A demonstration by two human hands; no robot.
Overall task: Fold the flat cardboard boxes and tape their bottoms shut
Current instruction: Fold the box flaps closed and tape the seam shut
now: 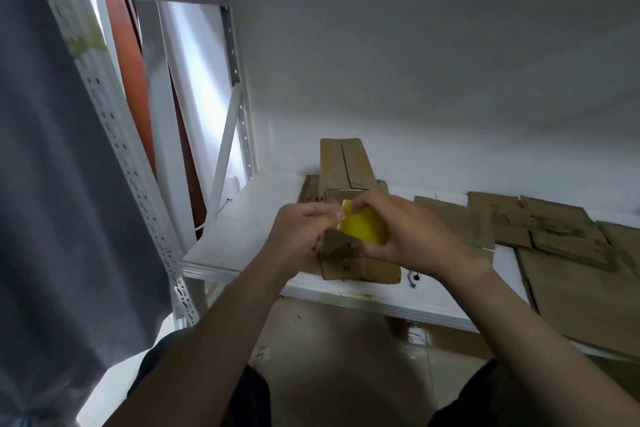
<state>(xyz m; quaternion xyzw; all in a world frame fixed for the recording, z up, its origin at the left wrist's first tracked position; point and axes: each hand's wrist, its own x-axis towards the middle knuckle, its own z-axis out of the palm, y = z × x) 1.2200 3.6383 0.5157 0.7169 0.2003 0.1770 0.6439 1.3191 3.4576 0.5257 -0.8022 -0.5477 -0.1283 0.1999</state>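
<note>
Right hand (pixel 408 236) cupping glossy yellow tape roll (pixel 363 227), left hand (pixel 301 236) pinching its edge, creased cardboard box (pixel 360 267) beneath

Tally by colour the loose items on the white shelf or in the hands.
Yellow: 1, the tape roll, held by the left hand and right hand.
Brown: 4 cardboard groups: folded box, flat piece under the hands, flat piece, overlapping flat pile; its sheet count is unclear.
Total: 5.

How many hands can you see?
2. The left hand and right hand are together over the box at the shelf's front, both on the yellow tape roll.
</note>
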